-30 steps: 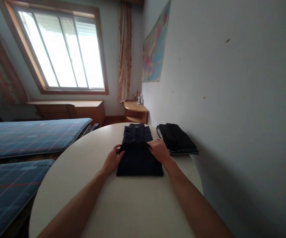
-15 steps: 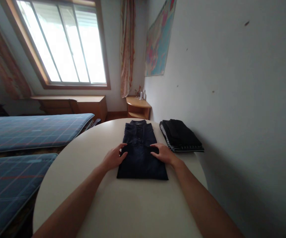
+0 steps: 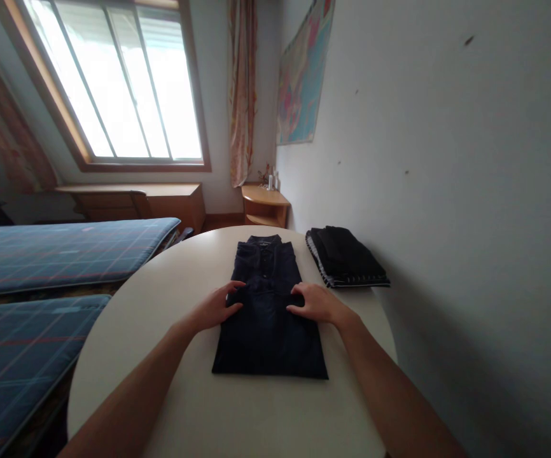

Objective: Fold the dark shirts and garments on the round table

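A dark navy collared shirt (image 3: 272,340), folded into a neat rectangle, lies on a round white table (image 3: 161,280) with its buttoned collar at the far end. On the shirt's left edge is my left hand (image 3: 216,307), thumb and fingers curved over the cloth. My right hand (image 3: 316,302) grips the opposite edge in the same way, level with the left. Folds of cloth under the fingers are partly hidden. Right of the shirt, apart from both hands, sits a stack of folded dark clothes (image 3: 349,257).
Close along the right side runs a white wall (image 3: 471,222) with a map (image 3: 301,83) on it. Beds with plaid mattresses (image 3: 65,254) stand to the left. Behind the table are a small wooden corner shelf (image 3: 265,196), a desk (image 3: 175,197) and a bright window (image 3: 118,83).
The folded shirt has slid toward me along the table, its near edge now closer. Both hands have come slightly nearer with it. The dark stack stays in place.
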The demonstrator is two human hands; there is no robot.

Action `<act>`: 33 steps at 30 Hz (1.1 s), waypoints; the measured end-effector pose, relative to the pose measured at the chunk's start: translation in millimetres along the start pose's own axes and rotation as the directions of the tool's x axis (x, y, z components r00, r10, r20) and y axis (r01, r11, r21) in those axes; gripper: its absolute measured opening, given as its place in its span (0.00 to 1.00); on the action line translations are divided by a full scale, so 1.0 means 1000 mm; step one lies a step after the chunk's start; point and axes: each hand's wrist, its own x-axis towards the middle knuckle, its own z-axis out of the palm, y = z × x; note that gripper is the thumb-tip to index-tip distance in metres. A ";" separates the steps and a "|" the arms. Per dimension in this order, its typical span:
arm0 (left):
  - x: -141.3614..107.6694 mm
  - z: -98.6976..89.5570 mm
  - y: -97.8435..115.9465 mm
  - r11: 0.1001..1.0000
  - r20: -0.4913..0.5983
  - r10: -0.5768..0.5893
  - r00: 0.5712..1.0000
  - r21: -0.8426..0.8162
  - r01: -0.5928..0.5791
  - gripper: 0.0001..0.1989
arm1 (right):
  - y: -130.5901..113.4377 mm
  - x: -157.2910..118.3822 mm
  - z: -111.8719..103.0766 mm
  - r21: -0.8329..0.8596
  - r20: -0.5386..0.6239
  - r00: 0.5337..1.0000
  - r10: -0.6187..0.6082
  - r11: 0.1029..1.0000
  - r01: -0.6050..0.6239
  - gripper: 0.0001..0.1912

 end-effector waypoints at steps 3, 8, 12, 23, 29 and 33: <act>0.001 0.003 0.002 1.000 0.014 0.004 1.000 0.028 -0.005 0.28 | 0.000 0.000 0.000 -0.128 0.004 0.994 0.110 0.986 -0.109 0.24; -0.001 0.002 0.012 0.998 0.008 0.034 0.999 0.056 -0.034 0.29 | -0.004 -0.003 -0.003 -0.164 0.027 0.997 0.077 0.984 -0.072 0.14; 0.000 0.000 0.019 0.996 -0.040 0.061 0.997 0.071 -0.058 0.27 | -0.006 -0.004 -0.009 -0.086 0.010 1.000 -0.011 0.996 0.011 0.11; 0.028 0.013 -0.013 0.994 -0.252 -0.028 0.967 0.097 0.054 0.25 | 0.019 0.026 0.022 0.007 -0.301 0.953 0.035 0.999 -0.034 0.11; 0.022 0.012 -0.008 0.968 -0.141 -0.001 0.990 0.249 0.036 0.31 | 0.019 0.027 0.024 0.030 -0.199 0.978 0.058 0.998 -0.053 0.10; 0.013 0.000 0.013 0.936 -0.035 -0.002 0.999 0.352 0.015 0.29 | 0.012 0.018 0.011 0.019 -0.133 0.991 0.032 0.999 -0.030 0.09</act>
